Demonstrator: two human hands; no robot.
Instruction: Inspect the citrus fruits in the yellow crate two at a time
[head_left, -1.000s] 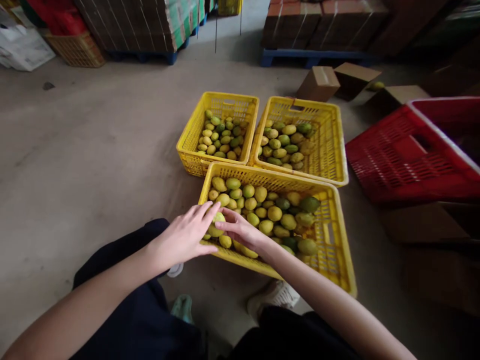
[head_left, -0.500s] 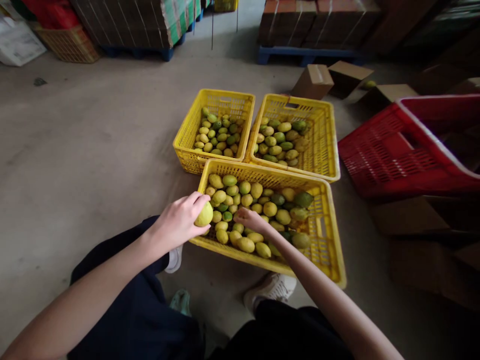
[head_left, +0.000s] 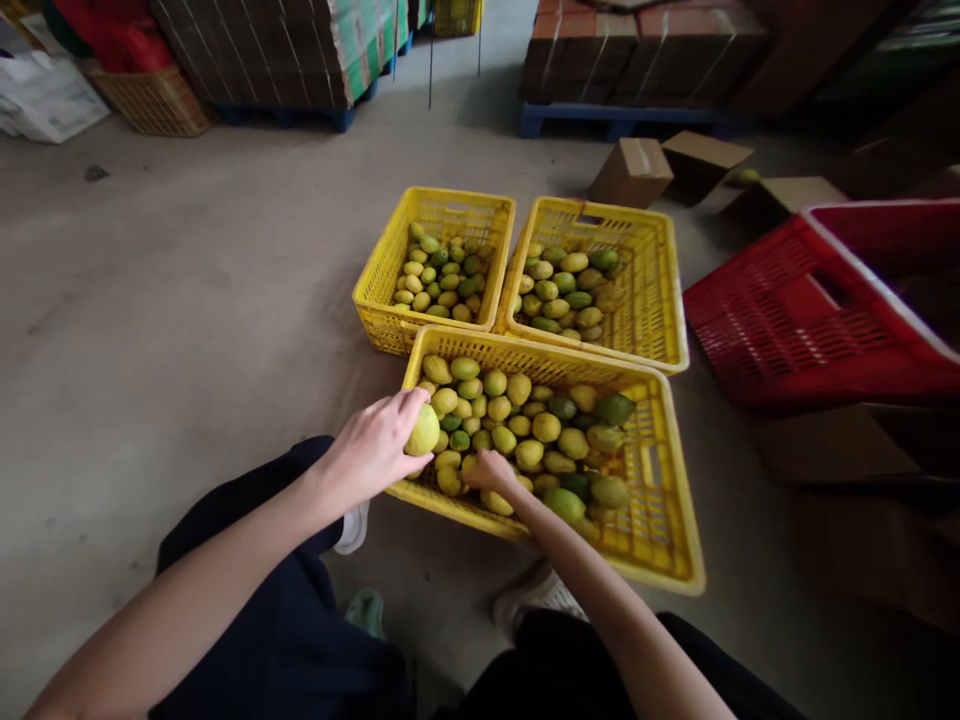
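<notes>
My left hand point(head_left: 375, 445) is closed around a yellow lemon point(head_left: 422, 430) at the left rim of the front yellow crate point(head_left: 645, 572). Inside that crate, my right hand point(head_left: 493, 472) reaches down among the fruit, its fingers curled against a lemon point(head_left: 470, 466) near the front wall. The fingertips are partly hidden. Yellow and green lemons lie loose around it, with a larger green one point(head_left: 564, 505) to the right of the hand.
Two more yellow crates with lemons, one at back left point(head_left: 381, 305) and one at back right point(head_left: 645, 355), adjoin the front crate. A red crate point(head_left: 780, 290) tilts at the right beside cardboard boxes point(head_left: 631, 175). Loaded blue pallets point(head_left: 574, 120) stand behind. My shoes are close below the front crate.
My right hand has moved down toward the front wall of the crate and now touches a lemon there. My left hand still holds its lemon. The whole view has shifted slightly.
</notes>
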